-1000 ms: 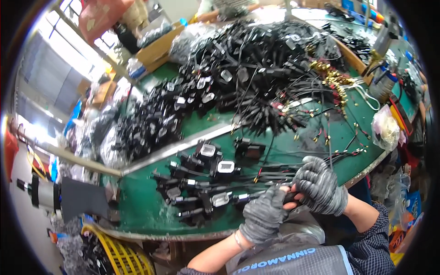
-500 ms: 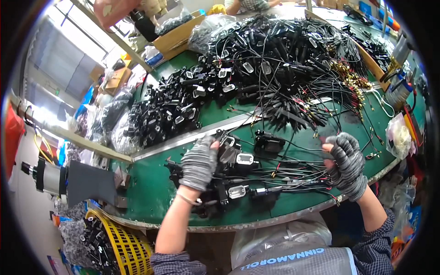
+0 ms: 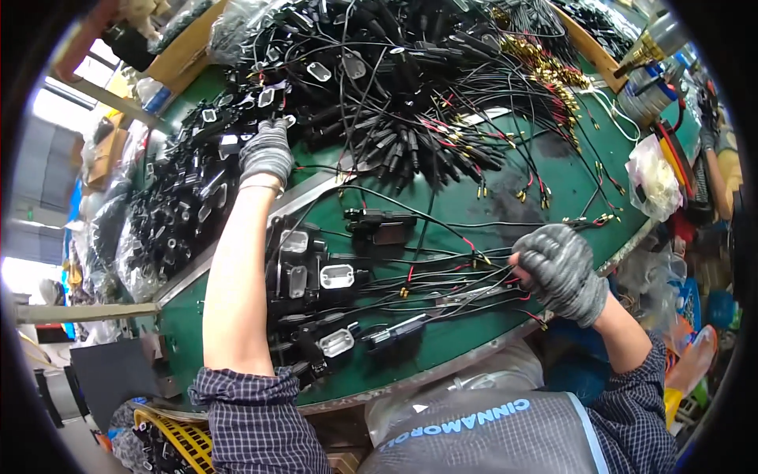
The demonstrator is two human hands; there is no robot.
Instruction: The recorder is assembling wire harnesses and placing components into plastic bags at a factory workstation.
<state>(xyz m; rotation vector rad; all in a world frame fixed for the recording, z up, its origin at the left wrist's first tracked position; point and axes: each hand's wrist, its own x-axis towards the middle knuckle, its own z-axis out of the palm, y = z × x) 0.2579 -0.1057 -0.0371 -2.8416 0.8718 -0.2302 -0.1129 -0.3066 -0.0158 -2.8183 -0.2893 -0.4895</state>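
My left hand (image 3: 267,156), in a striped grey glove, reaches onto the heap of black plastic housings (image 3: 181,189) at the far left. Its fingertips are hidden among the parts, so its grip does not show. My right hand (image 3: 560,272), gloved in grey, is closed with curled fingers where several thin black cables (image 3: 442,278) with red and brass-coloured ends run in beneath its thumb. These cables lead left to a group of black housings with clear oval windows (image 3: 337,276), lying beside my left forearm. One black housing (image 3: 380,227) lies just beyond the group.
A large pile of black cabled parts (image 3: 395,79) covers the back of the green table (image 3: 505,332). A metal strip (image 3: 304,192) crosses the tabletop. A yellow basket (image 3: 178,434) stands below the left edge. A plastic bag (image 3: 655,178) hangs at the right.
My left hand has moved from the near group of housings to the far heap. My right hand stays by the cable ends, fingers curled. The whole view has shifted.
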